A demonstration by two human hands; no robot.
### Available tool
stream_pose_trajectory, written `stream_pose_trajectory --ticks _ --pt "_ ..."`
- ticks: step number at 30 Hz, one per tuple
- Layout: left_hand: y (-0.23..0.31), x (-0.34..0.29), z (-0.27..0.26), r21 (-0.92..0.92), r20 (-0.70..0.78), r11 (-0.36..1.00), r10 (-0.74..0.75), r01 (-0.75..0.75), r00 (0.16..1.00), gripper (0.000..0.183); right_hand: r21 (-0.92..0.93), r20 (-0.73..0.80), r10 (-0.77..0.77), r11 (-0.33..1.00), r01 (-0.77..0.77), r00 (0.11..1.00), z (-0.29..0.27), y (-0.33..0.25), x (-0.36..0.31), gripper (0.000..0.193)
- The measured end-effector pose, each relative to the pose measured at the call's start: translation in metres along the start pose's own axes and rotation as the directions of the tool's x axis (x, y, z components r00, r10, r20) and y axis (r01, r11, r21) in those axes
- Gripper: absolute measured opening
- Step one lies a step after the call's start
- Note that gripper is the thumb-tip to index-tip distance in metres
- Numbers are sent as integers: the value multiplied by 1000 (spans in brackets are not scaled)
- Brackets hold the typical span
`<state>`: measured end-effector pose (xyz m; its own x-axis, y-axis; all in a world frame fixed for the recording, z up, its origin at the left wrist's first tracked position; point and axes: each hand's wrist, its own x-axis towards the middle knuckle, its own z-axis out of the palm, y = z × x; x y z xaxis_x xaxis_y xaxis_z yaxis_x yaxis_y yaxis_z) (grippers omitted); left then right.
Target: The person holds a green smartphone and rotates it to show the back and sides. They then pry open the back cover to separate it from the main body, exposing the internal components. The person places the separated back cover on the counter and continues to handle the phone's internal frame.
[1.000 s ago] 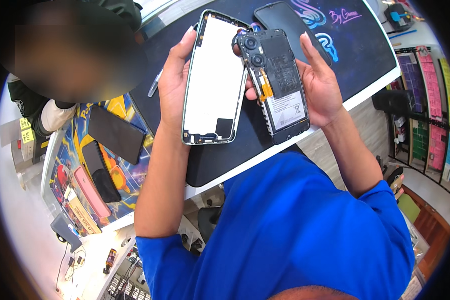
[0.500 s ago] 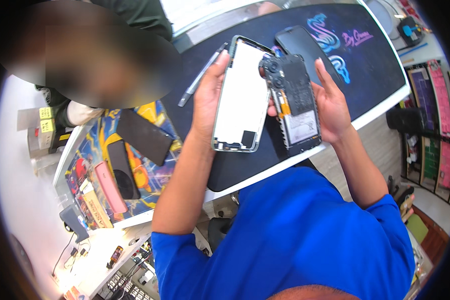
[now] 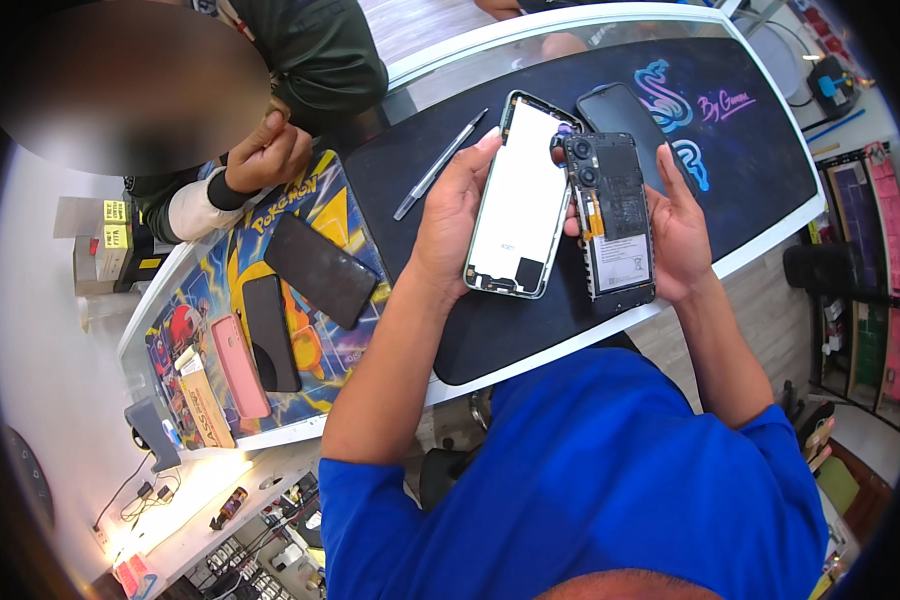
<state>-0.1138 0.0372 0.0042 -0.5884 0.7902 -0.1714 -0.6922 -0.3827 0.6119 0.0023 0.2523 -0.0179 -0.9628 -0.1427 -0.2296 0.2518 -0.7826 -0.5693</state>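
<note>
My left hand (image 3: 450,225) is closed on the edge of a phone panel (image 3: 510,200) with a white inner face and a thin dark rim. My right hand (image 3: 682,230) grips an opened phone body (image 3: 620,215), its cameras, orange flex cable and silver battery exposed. The two parts are held side by side, tilted, above the black mat (image 3: 490,340); a small piece shows between their upper ends, but I cannot tell whether it joins them. Behind the phone body lies a dark phone (image 3: 620,105) on the mat. A slim pen-like tool (image 3: 440,165) rests beyond my left hand.
On a colourful mat (image 3: 335,350) to the left lie a black phone (image 3: 320,268), a dark phone-shaped piece (image 3: 270,335), a pink phone case (image 3: 240,368) and a narrow box (image 3: 207,405). Across the counter, a person's hand (image 3: 270,155) is raised. A lit lower bench (image 3: 185,520) stands at bottom left.
The view has shifted, so the counter and both hands appear slightly further right. The other person's raised hand has come into sight. My grip on both phone parts stays the same.
</note>
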Motion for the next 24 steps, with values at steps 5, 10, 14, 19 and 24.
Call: stream_pose_trajectory --ticks 5,10,14,19,24 --pt "2 0 1 41 -50 999 -8 10 999 55 -44 -45 -12 999 10 999 4 -7 -1 91" --pt "-3 0 -2 60 -46 998 10 -7 999 53 -23 -18 -19 1000 18 1000 6 -13 1 89" --pt "-5 1 -3 55 -18 998 13 -12 1000 53 -42 16 -10 999 10 1000 3 -15 1 88" --pt "-5 0 -1 26 -34 1000 16 -15 999 52 -65 54 4 998 0 999 -1 -15 -3 88" --pt "-3 -1 -3 10 -28 1000 18 -18 999 51 -128 28 -15 992 18 1000 -2 -10 -3 89"
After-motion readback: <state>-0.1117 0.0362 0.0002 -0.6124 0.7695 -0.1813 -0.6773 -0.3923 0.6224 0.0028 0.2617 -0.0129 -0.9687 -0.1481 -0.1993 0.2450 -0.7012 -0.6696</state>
